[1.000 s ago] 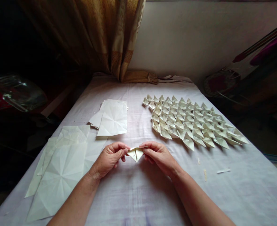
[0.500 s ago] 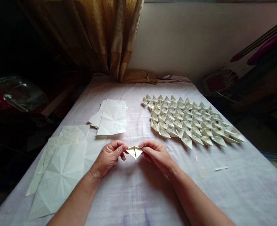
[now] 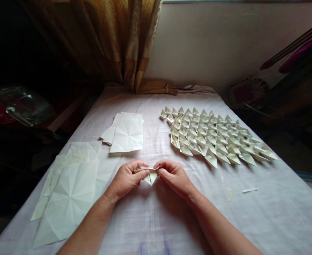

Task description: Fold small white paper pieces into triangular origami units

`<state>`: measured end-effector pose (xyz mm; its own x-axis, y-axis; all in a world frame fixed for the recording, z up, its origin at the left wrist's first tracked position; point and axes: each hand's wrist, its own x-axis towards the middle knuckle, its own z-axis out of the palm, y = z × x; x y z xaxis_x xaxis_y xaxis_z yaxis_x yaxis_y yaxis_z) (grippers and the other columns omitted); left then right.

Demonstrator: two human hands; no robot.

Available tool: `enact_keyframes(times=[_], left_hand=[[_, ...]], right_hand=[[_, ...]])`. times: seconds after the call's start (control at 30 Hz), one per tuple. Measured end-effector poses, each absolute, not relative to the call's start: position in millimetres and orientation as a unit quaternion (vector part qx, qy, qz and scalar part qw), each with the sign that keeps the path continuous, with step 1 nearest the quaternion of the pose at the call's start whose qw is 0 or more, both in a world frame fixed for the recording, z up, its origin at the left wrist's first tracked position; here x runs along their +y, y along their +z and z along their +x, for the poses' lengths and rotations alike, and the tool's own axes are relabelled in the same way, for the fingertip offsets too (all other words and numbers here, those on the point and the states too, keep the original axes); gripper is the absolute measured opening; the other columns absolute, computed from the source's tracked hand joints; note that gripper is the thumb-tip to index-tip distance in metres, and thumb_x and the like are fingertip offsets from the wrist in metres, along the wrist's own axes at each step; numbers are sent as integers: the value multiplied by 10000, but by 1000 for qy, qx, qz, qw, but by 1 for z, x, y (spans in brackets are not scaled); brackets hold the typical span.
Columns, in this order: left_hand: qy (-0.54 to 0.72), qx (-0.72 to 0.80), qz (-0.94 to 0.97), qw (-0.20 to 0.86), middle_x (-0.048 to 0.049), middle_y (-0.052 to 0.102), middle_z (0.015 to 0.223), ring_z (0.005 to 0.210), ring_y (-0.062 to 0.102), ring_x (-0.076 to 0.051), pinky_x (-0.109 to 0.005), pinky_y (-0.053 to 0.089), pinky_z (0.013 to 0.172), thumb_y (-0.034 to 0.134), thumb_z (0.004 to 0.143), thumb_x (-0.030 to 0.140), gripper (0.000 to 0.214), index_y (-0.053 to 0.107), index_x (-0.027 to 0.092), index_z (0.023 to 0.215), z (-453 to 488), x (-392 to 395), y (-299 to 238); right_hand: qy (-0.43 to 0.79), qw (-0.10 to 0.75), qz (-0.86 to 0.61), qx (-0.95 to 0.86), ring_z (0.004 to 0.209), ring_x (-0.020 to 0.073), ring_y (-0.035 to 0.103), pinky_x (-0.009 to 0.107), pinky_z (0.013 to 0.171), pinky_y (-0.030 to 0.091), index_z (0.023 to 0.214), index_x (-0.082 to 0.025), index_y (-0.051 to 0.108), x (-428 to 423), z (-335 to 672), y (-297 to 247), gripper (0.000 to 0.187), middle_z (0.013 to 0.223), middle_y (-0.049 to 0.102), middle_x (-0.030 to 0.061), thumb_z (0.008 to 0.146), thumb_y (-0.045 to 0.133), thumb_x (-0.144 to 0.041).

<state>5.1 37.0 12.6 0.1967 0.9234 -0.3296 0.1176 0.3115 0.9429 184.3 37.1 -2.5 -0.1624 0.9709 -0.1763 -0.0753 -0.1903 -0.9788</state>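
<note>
Between my two hands is a small folded paper piece (image 3: 151, 178), its point facing down toward me and a crease or slit along its middle. My left hand (image 3: 128, 179) pinches its left side, thumb across the front and index finger along the top edge. On the other side my right hand (image 3: 174, 177) grips the top right edge between thumb and fingers. Beyond the right hand stand rows of folded paper boats (image 3: 214, 132), close together. Creased paper sheets (image 3: 71, 198) lie beside my left forearm.
A smaller stack of creased white sheets (image 3: 126, 132) lies past my left hand. Paper scraps (image 3: 249, 190) are scattered right of my right forearm. A pale cloth (image 3: 156, 226) covers the table. A gold curtain (image 3: 129, 42) hangs over the far edge.
My left thumb and fingers have shifted inward over the paper piece, covering more of its left side. Its top edge now spreads wider and the piece sits slightly lower.
</note>
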Motion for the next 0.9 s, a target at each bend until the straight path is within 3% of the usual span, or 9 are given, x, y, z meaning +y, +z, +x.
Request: enact_keyframes(times=[0.27,0.53,0.77,0.9], left_hand=[[318,553,502,584,18,574,565,498,460,-88,-180,324,477,705,640,348,212,665,140,651,7,38,11],[348,514,477,623,22,590,601,489,447,-77,-179,340,457,747,629,403,260,694,169,729,5,38,17],[284,507,469,665,54,562,526,406,346,-48,-172,208,403,814,583,444,428,677,170,882,-2,37,19],[277,512,465,667,49,588,553,416,374,-50,-172,219,418,821,579,446,474,658,166,924,-3,37,19]], right_hand=[[586,433,-467,-501,563,109,499,233,562,402,718,-211,708,34,185,-7,114,634,633,-26,656,615,-233],[645,396,-449,-475,499,83,464,198,488,357,732,-196,731,37,192,4,108,549,581,-41,690,678,-281],[656,384,-471,-447,481,71,450,187,448,297,745,-175,721,39,193,6,199,545,583,-38,661,743,-354],[668,381,-463,-442,484,72,458,192,456,303,768,-170,720,40,195,2,259,548,587,-38,653,775,-395]])
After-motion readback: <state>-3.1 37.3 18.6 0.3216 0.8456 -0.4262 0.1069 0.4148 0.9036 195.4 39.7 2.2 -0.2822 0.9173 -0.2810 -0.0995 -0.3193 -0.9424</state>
